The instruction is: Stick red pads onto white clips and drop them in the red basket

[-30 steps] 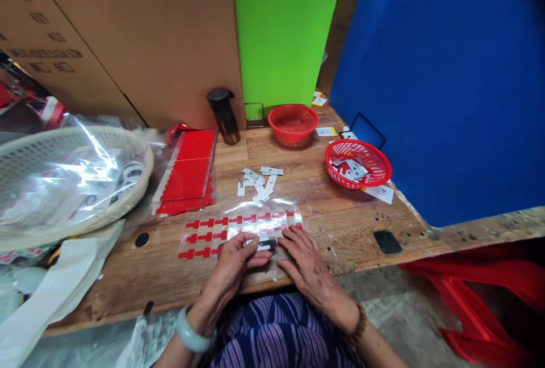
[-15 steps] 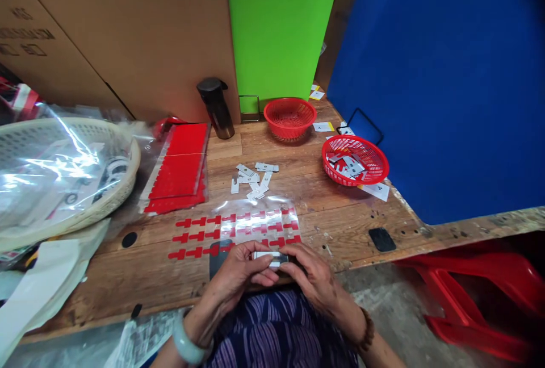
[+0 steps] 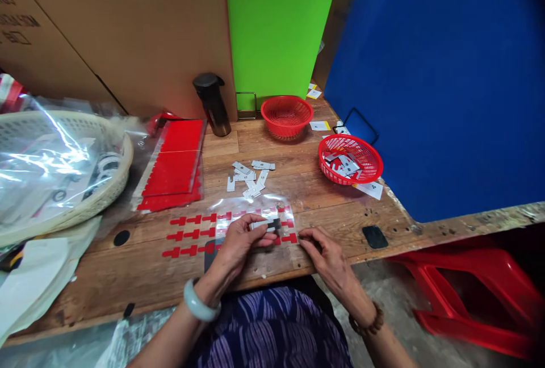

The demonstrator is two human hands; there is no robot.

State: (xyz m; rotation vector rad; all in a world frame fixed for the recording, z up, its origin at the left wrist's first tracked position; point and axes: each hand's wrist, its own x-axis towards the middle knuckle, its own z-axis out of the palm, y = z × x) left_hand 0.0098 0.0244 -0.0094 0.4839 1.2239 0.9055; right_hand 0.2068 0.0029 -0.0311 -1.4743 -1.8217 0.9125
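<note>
My left hand (image 3: 243, 243) pinches a small flat white piece with a dark end (image 3: 266, 224), held over a clear plastic sheet (image 3: 279, 257). Rows of red T-shaped stickers (image 3: 193, 234) lie on the sheet, some hidden by that hand. At the sheet's right edge is my right hand (image 3: 326, 251), thumb and forefinger close together beside a red sticker (image 3: 289, 238). Whether anything is between those fingertips is too small to tell. A loose pile of white notched pieces (image 3: 251, 176) lies just beyond the sheet.
Two red baskets stand further back: one (image 3: 286, 115) by the green panel, another (image 3: 351, 158) holding white pieces. A dark bottle (image 3: 213, 104), red sheets (image 3: 172, 161) and a large cream basket (image 3: 123, 178) under plastic are leftward. A red stool (image 3: 472, 294) stands right.
Both hands were together on the white piece. My right hand has let go and moved right to the sheet's edge, while my left hand has carried the piece slightly forward over the stickers.
</note>
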